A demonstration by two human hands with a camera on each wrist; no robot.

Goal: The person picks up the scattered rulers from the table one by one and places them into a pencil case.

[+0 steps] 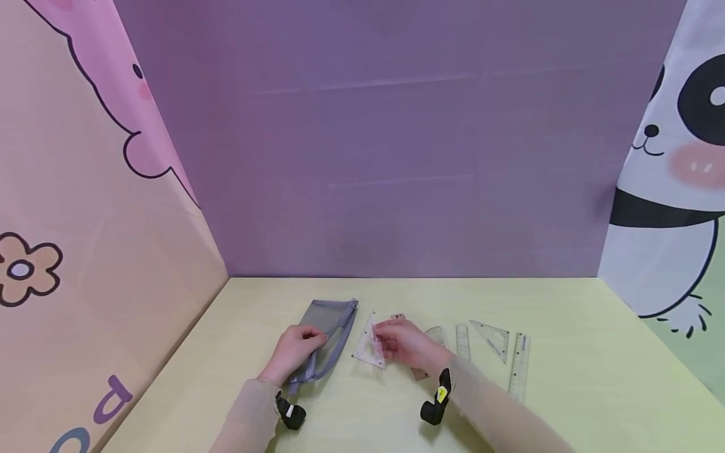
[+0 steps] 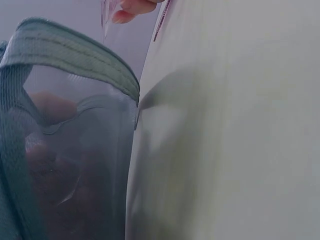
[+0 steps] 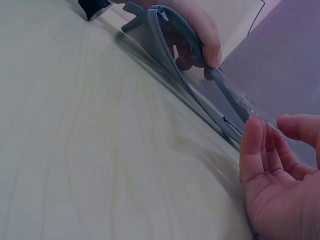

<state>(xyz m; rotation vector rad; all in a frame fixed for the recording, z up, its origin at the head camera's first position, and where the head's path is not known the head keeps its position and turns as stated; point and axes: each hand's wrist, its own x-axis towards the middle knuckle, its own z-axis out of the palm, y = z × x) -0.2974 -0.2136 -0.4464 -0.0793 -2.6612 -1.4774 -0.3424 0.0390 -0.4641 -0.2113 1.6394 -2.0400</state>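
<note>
A see-through zip pouch with grey-blue edging (image 1: 342, 340) stands tilted with its mouth spread toward the right. My left hand (image 1: 297, 349) grips the pouch's side, thumb and fingers around its edge; through the clear wall (image 2: 95, 165) its fingers show blurred. My right hand (image 1: 408, 343) pinches a clear triangular set square (image 1: 368, 353) by its right edge, just right of the pouch opening. In the right wrist view, the right hand (image 3: 285, 175) has thumb and fingertips together at the clear plastic, which appears nearly edge-on.
Right of my right hand lie a clear protractor (image 1: 436, 334), a short clear ruler (image 1: 462, 343), another set square (image 1: 495, 339) and a longer ruler (image 1: 518, 368). A pinkish strip (image 1: 420, 374) lies partly under the right hand. A purple backdrop (image 1: 396, 157) rises behind the table.
</note>
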